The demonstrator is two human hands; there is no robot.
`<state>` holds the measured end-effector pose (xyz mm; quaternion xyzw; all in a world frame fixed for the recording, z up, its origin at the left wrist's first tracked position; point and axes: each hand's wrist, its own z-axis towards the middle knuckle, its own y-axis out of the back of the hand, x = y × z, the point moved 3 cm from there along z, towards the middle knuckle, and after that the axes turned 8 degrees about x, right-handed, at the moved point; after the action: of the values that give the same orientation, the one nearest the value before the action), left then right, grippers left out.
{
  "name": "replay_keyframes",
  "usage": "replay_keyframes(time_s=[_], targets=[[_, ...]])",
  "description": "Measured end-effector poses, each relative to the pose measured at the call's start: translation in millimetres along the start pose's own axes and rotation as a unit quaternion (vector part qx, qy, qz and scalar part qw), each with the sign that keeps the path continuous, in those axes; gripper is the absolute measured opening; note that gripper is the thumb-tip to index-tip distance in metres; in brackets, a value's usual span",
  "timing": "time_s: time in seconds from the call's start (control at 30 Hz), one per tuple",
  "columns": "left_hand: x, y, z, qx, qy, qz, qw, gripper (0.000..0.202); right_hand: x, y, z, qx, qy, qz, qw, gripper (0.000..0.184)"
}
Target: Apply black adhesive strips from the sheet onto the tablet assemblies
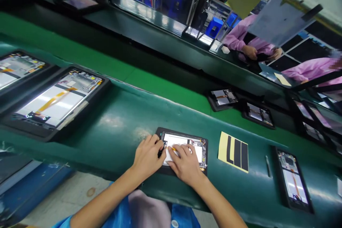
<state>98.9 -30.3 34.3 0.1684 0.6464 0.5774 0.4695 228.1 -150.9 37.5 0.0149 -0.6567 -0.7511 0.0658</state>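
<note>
An opened tablet [198,147] in a black tray lies on the green bench in front of me, its white back panel and circuit boards showing. My left hand [146,157] rests on the tablet's left edge, fingers curled, a small black piece pinched at its fingertips. My right hand [185,163] lies on the white panel with fingers pressed down near an orange flex cable [173,148]. The two hands almost touch.
A yellow sheet with black adhesive strips [233,151] lies right of the tablet, then a thin tool [268,161] and another open tablet [292,179]. Two larger open tablets [57,101] sit at the left. More tablets ride the far belt [222,98]. People in pink sleeves [245,41] work opposite.
</note>
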Motion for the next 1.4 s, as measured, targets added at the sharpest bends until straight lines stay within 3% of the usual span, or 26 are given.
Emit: replay_keyframes(time_s=[0.27, 0.4, 0.53, 0.77, 1.4], targets=[[4.9, 3.6, -1.5, -0.007, -0.022, -0.028, 0.999, 0.015, 1.9, -1.3, 0.7, 0.014, -0.005, -0.011, 1.0, 0.039], [5.4, 10.1, -17.4, -0.013, -0.112, -0.023, 0.993, 0.027, 2.3, -2.4, 0.1, 0.016, -0.003, -0.01, 1.0, 0.04], [3.1, 12.0, -29.3, -0.005, -0.169, 0.065, 0.983, 0.035, 2.2, -4.0, -1.0, 0.024, -0.002, -0.005, 1.0, 0.042], [3.9, 8.6, -32.2, 0.001, -0.173, 0.117, 0.978, 0.036, 3.8, -1.6, 1.1, 0.032, 0.013, 0.004, 0.999, 0.042], [6.2, 7.8, -35.9, 0.008, -0.16, 0.091, 0.983, 0.033, 3.3, 3.8, 5.5, 0.076, 0.032, 0.018, 0.996, 0.042]])
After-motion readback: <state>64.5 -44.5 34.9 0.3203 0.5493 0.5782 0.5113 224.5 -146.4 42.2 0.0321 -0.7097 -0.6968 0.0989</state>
